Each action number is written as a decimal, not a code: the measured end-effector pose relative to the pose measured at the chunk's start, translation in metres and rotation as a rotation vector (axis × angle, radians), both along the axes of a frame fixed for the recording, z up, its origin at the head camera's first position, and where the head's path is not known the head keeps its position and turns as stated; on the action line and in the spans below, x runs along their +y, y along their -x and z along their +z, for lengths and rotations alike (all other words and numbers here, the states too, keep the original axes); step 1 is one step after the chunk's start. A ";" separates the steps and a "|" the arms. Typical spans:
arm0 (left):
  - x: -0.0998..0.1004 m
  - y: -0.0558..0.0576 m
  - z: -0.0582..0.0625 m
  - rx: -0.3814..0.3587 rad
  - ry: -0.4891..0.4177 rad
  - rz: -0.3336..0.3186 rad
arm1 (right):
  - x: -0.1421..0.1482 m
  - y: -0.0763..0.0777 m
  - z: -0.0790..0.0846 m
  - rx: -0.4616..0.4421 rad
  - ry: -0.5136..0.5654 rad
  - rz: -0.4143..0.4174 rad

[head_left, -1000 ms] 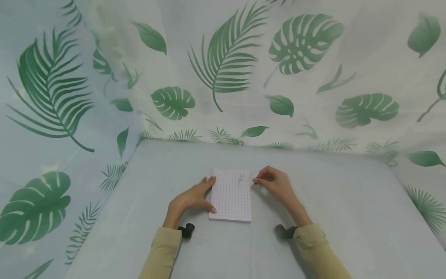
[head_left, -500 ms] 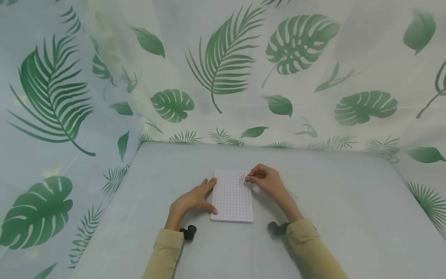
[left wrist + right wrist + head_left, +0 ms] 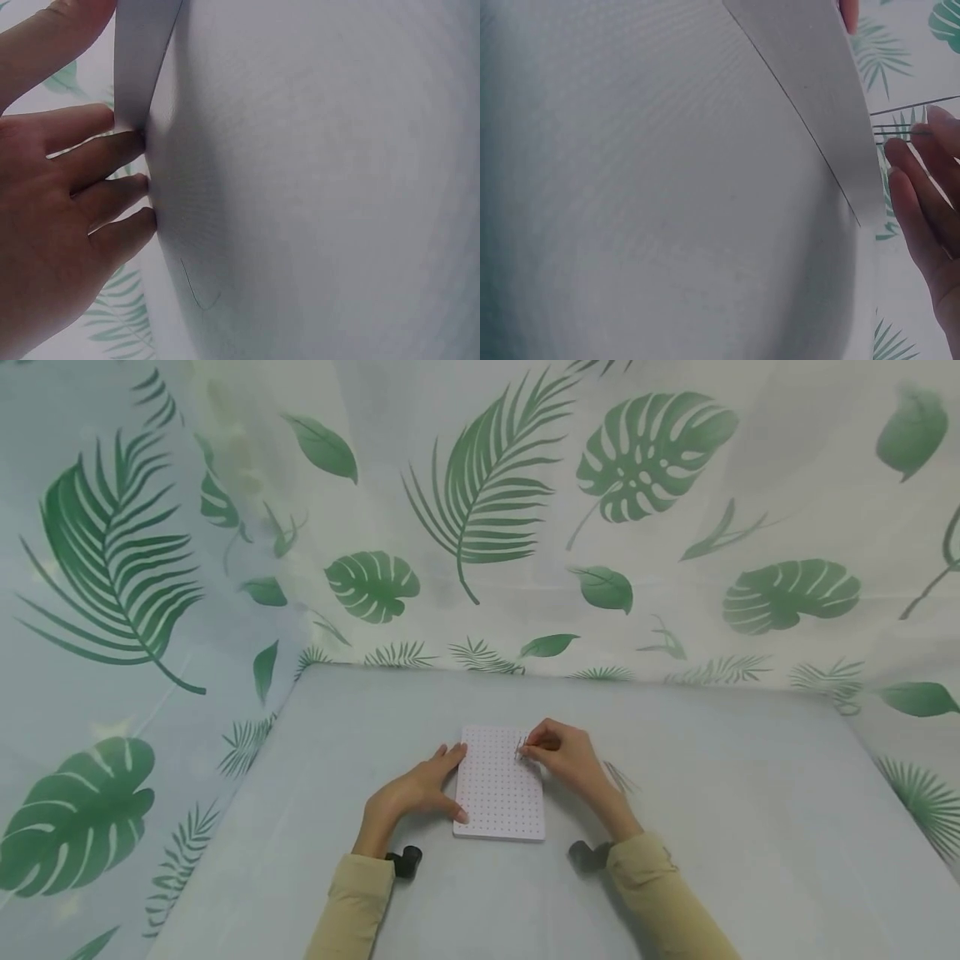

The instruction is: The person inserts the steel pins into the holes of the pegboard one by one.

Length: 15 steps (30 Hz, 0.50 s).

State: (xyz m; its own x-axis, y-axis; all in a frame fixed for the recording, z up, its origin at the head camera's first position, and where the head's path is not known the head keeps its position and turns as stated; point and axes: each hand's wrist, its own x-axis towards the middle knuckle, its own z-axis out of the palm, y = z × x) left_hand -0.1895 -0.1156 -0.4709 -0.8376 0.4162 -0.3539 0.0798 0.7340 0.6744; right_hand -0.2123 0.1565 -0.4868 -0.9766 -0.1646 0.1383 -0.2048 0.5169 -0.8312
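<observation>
A white rectangular board [image 3: 495, 793] with rows of small dots lies on the pale table. Several thin dark needle-like pins [image 3: 518, 748] stand near its upper right corner; the right wrist view shows some pins [image 3: 885, 127] from the side. My left hand [image 3: 416, 787] is spread along the board's left edge, its thumb at the lower left corner and fingertips touching higher up. My right hand [image 3: 572, 764] pinches a thin dark pin over the upper right of the board. The tip of that pin is partly hidden by the fingers, so I cannot tell if it sits in the board.
A light grey cloth [image 3: 360, 710] covers the table. White curtains with green leaves [image 3: 487, 468] hang behind and to the left. Black wrist cameras [image 3: 407, 862] sit below both hands. A fine dark hair-like strand [image 3: 193, 291] shows in the left wrist view.
My right hand has moved left from beside the board to over its upper right pins. The left hand stays on the left edge.
</observation>
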 end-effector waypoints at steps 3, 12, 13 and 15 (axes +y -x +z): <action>-0.001 -0.001 0.000 -0.005 0.004 0.005 | -0.001 -0.001 -0.001 0.014 -0.023 -0.004; -0.001 0.000 -0.001 0.002 -0.009 0.000 | 0.013 0.001 -0.004 0.054 -0.130 0.034; 0.000 0.000 -0.001 0.002 -0.009 0.000 | 0.016 0.000 -0.003 0.053 -0.140 0.032; 0.001 0.000 -0.001 0.003 -0.008 -0.001 | 0.023 -0.003 -0.002 0.055 -0.157 0.034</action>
State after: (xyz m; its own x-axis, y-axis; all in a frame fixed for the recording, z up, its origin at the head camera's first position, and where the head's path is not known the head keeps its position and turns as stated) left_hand -0.1894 -0.1149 -0.4720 -0.8383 0.4195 -0.3483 0.0822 0.7287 0.6799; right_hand -0.2092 0.1793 -0.4888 -0.9619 -0.2210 0.1609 -0.2669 0.6315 -0.7280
